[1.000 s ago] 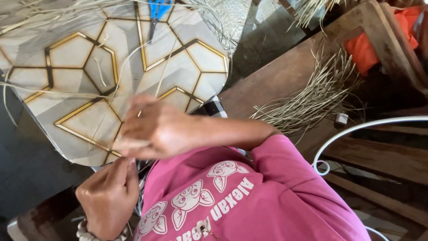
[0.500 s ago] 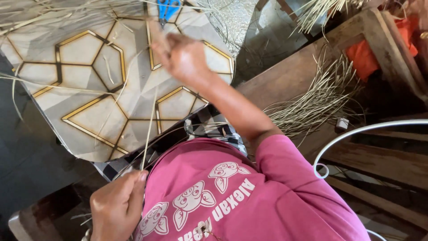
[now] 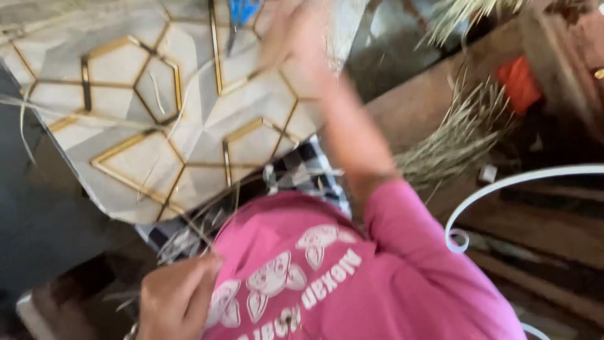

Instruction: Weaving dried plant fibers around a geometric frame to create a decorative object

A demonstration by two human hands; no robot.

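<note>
Two hands were in view, both the person's own. The left hand sat low in the picture, fingers curled closed and pinching the near ends of a few thin dry strands, which ran up and away from it across the edge of the patterned sheet. The right hand was stretched far ahead, well apart from the left, raised over the far part of that sheet; it was badly blurred, so I could not tell how far open it was or whether it had hold of a strand. Just beyond it, to its left, lay one blue tool, cut off by the top edge, too little of it showing to name. The single sheet, grey with gold hexagon lines, lay between the two hands and spread off to the left of both. Close under the right forearm one piece of black-and-white checked cloth showed, touching the pink shirt. To the right of that arm one loose bundle of dry fibres lay on the wooden table, with one orange cloth further right and one white curled wire frame nearer the shirt.
</note>
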